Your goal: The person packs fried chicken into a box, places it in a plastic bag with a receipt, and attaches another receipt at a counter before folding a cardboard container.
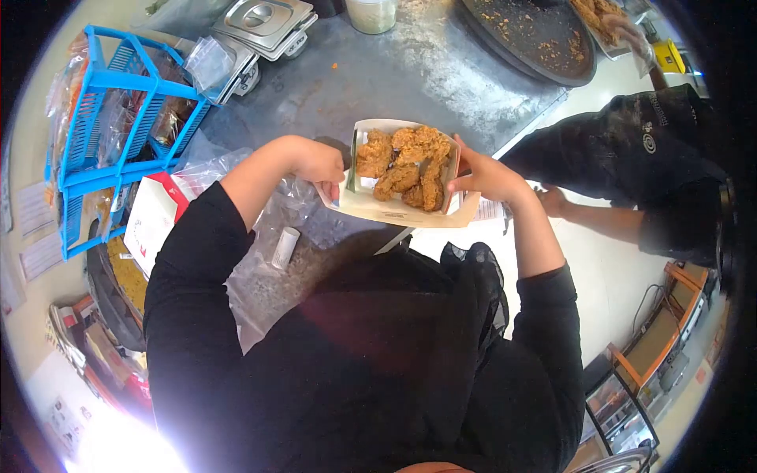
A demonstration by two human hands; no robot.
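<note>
In front of my body I hold an open cardboard box (pixel 378 209) between both hands. Several pieces of brown fried chicken (pixel 410 162) lie inside it. My left hand (pixel 319 167) is closed on the box's left edge, with the fingers curled at the near left corner. On the opposite side my right hand (pixel 489 175) grips the right wall, its thumb and fingers at the rim. Beneath the box, clear plastic (pixel 264 213) is spread over the counter's near edge, and a white cylinder (pixel 285 247) lies on it.
A blue plastic rack (pixel 118 169) with packets stands at left beside a red-and-white box (pixel 154 217). Metal lidded containers (pixel 260 27) and a round dark pan (pixel 536 39) with crumbs sit across the metal counter (pixel 355 87). Another person in black (pixel 607 150) works close on the right.
</note>
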